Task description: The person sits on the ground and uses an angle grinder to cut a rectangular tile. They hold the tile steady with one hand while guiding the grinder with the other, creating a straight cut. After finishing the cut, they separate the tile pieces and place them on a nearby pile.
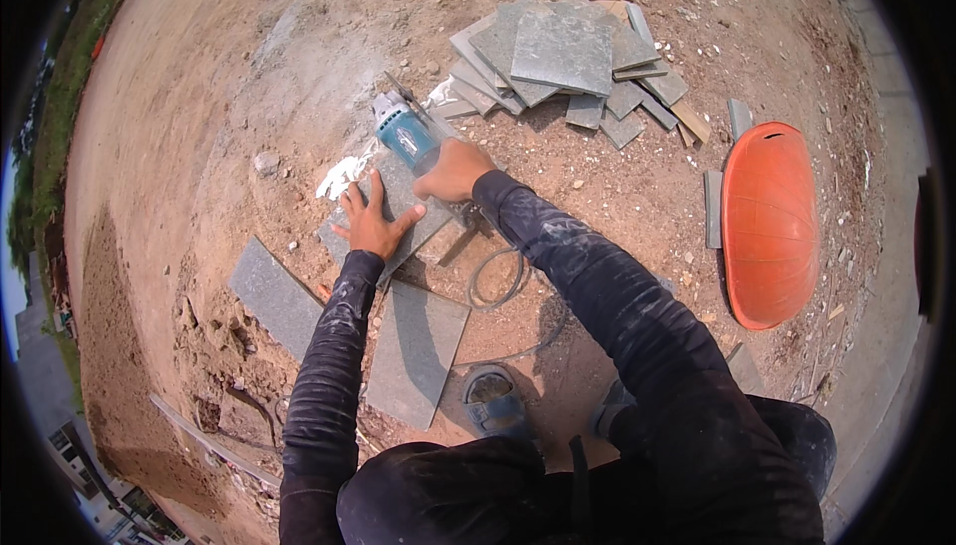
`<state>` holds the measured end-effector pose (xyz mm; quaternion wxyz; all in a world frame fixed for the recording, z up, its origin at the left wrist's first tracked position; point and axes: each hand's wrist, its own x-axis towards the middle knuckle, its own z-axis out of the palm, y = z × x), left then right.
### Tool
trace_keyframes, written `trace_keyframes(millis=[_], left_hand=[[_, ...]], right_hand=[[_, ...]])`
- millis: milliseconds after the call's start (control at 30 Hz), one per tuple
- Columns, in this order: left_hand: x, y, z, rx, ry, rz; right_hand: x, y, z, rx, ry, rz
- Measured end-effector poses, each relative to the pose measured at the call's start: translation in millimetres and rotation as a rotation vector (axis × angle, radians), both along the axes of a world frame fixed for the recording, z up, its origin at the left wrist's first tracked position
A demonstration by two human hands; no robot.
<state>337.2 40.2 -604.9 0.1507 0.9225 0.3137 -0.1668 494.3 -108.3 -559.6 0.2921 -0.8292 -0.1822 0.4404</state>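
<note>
My right hand is wrapped around the rear of a teal angle grinder. The grinder's front end points away from me, over the far edge of a grey stone tile. Its disc is hard to make out. My left hand lies on that tile with fingers spread, just left of the grinder and not gripping anything. Beneath the near side of the tile, a wooden piece shows. Closer to me rests another grey tile, partly in shadow, and a further tile lies to its left.
A heap of grey tiles and offcuts sits beyond my hands. To the right lies an overturned orange scoop-shaped pan. A looped cable runs on the dirt near my sandalled foot. White scraps lie by the tile.
</note>
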Motion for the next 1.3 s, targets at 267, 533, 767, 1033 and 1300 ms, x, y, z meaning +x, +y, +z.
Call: trace_keyframes(millis=[267, 533, 767, 1033, 1300], left_hand=[[0.3, 0.4, -1.2, 0.011, 0.007, -0.006], [1.5, 0.7, -1.2, -0.002, 0.018, -0.005], [1.0, 1.2, -2.4, -0.002, 0.016, -0.003], [0.6, 0.8, -1.8, -0.005, 0.003, 0.000], [0.7, 1.4, -1.7, 0.013, 0.004, 0.001]], right_hand=[[-1.8, -0.1, -2.0, 0.025, -0.020, -0.017], [-0.9, 0.3, -2.0, -0.001, 0.007, -0.005], [-1.4, -1.9, -1.2, 0.003, 0.015, 0.010], [-3.4, -2.7, -1.3, -0.004, -0.006, -0.006], [-4.8, -4.7, -0.2, 0.009, -0.009, -0.013]])
